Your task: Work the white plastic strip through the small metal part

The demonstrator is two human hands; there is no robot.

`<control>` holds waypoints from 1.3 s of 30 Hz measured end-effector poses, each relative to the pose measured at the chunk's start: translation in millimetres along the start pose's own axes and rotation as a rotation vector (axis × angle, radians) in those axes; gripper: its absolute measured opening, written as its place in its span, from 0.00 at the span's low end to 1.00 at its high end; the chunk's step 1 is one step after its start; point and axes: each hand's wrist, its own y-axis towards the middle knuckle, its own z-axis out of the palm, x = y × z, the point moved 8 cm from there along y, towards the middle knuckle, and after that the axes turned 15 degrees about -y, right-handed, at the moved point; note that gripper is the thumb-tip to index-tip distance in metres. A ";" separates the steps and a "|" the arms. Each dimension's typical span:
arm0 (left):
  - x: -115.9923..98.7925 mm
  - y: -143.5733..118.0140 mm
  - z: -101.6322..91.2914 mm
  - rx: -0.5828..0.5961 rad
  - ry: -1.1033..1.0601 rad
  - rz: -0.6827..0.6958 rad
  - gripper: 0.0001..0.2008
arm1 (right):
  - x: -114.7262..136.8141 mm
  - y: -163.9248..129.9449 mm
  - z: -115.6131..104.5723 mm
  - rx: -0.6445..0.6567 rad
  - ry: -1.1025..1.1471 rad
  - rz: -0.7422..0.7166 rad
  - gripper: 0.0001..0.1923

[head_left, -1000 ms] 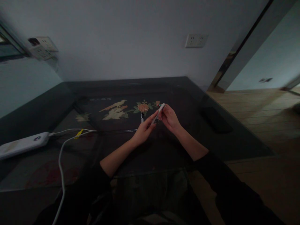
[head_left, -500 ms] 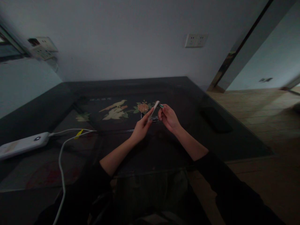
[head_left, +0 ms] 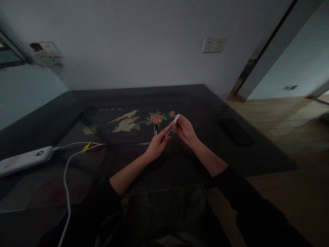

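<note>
A slim white flat object (head_left: 175, 120) is seen almost edge-on above the table, tilted with its top to the right. My left hand (head_left: 158, 143) is closed on its lower part, thumb on one side and fingers on the other. My right hand (head_left: 186, 131) is closed against its right side, fingers curled. What those fingers pinch is hidden. A small green and reddish bit (head_left: 174, 116) shows beside the object's upper end. Just beyond my left hand, a small dark and silvery item (head_left: 155, 129) is on the table; its kind is unclear.
The dark glossy table (head_left: 195, 161) carries a printed bird and flowers. At left lies a white power bank (head_left: 28, 159) with a white cable (head_left: 67, 185) and yellow tag. A dark flat slab (head_left: 235, 131) lies at right. The wall (head_left: 141, 51) stands behind.
The white object and my left hand have shifted slightly right. My right fingers have moved in closer against it. More of the dark and silvery item now shows.
</note>
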 end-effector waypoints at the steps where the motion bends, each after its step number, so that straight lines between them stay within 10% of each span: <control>1: -0.8 -0.1 1.2 0.007 -0.012 -0.001 0.27 | 0.3 -0.1 0.0 -0.001 0.005 -0.001 0.25; 34: 15.8 6.4 -26.6 -0.175 -0.092 -0.194 0.34 | 3.9 -0.4 -2.0 -0.006 -0.051 0.012 0.25; 39: 9.9 9.3 -38.7 -0.255 0.002 -0.158 0.20 | -8.8 -3.0 4.9 0.065 -0.125 0.141 0.25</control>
